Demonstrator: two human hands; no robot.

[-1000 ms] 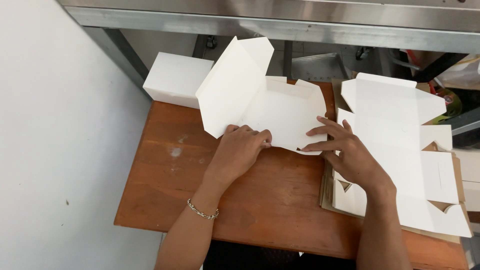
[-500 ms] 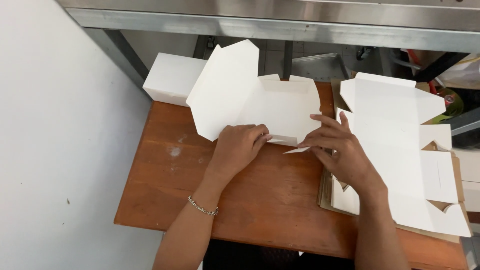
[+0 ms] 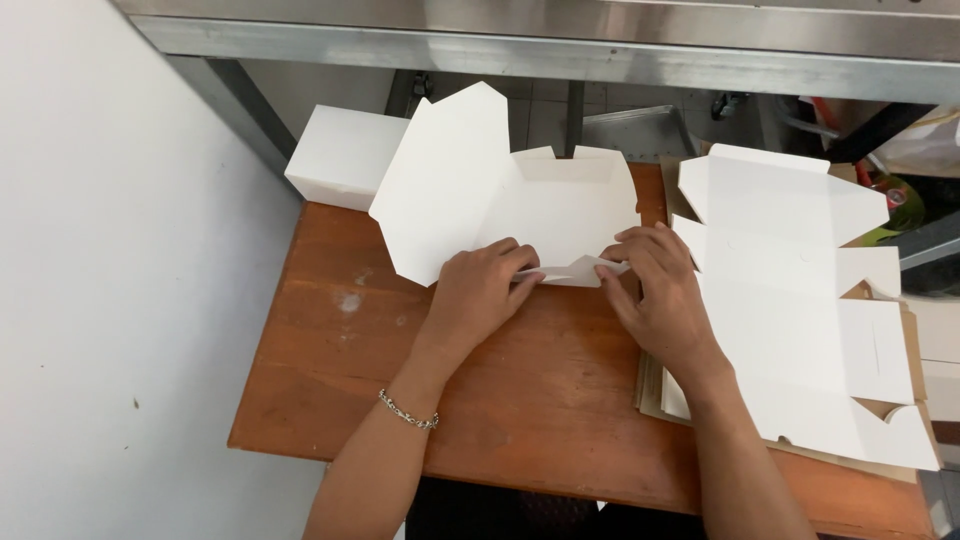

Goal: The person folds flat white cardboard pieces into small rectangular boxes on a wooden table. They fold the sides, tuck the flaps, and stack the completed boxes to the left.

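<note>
A white cardboard box blank (image 3: 560, 205) lies partly folded on the brown wooden table (image 3: 500, 410), its big left flap (image 3: 445, 180) raised and its far wall standing up. My left hand (image 3: 480, 290), with a bracelet at the wrist, presses the blank's near edge and pinches a small flap. My right hand (image 3: 655, 290) grips the same near flap (image 3: 585, 270) from the right side, fingers bent over it.
A stack of flat white box blanks (image 3: 800, 300) lies at the table's right. A closed white box (image 3: 345, 155) stands at the far left corner. A steel shelf edge (image 3: 560, 60) runs across the back. A white wall (image 3: 120, 300) borders the left.
The blank has been folded further: its left flap rose higher and the near flap is now bent up. Both hands moved closer together on the near edge.
</note>
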